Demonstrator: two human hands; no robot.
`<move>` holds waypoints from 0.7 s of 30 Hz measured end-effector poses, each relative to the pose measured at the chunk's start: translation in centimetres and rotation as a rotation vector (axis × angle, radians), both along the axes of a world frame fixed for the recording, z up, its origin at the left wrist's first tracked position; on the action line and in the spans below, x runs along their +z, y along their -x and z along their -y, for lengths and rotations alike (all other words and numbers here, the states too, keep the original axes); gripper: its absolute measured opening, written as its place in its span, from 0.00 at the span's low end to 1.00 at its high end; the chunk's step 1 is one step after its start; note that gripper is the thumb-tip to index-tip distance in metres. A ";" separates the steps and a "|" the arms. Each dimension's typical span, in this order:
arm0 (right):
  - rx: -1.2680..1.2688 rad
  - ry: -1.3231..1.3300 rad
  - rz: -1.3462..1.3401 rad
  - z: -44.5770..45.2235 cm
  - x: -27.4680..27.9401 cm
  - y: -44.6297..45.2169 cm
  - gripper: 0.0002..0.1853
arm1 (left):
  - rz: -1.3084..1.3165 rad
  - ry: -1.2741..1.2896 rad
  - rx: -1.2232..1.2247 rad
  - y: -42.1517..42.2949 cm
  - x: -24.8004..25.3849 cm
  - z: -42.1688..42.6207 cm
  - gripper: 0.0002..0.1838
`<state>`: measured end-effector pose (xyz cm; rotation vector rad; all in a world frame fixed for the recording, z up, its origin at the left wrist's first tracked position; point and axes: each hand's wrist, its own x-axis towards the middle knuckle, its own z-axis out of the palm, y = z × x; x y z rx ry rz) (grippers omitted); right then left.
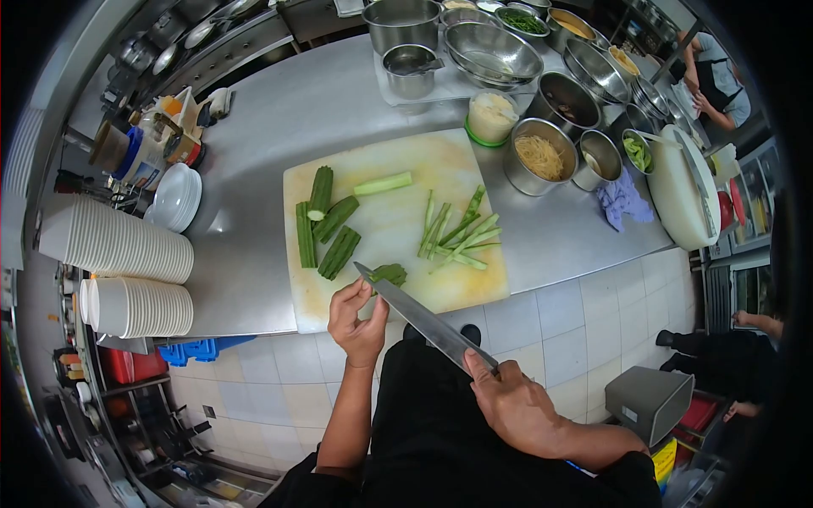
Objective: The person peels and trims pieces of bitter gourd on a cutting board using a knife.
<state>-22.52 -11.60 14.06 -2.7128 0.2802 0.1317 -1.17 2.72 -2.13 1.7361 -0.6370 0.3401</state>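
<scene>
My right hand (521,406) grips the handle of a long kitchen knife (428,326), its blade slanting up and left over the front edge of the cutting board (398,237). Close to the blade's tip is my left hand (357,322), fingers bent and closed; whatever they hold, if anything, is hidden. Behind the blade lies a green vegetable piece (390,273), partly covered. Several ridged, cucumber-like lengths (339,252) rest on the board's left side. A pale green strip (383,184) lies near the back, and thin cut sticks (466,237) are loosely piled at the right.
Stacked white tubs (140,306) and white bowls (176,197) stand at the left. Metal pots and bowls, including a pot of shredded food (542,157), crowd the back right. A purple cloth (625,200) lies near the right edge. Other people (720,89) are at the right.
</scene>
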 end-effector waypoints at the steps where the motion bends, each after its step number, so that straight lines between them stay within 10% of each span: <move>1: -0.001 -0.001 -0.001 0.1 0.1 0.0 0.28 | 0.003 0.001 0.000 0.0 0.0 0.0 0.18; 21: 0.058 -0.012 -0.014 1.6 0.0 -1.6 0.28 | 0.007 0.021 0.045 -0.1 0.4 0.5 0.17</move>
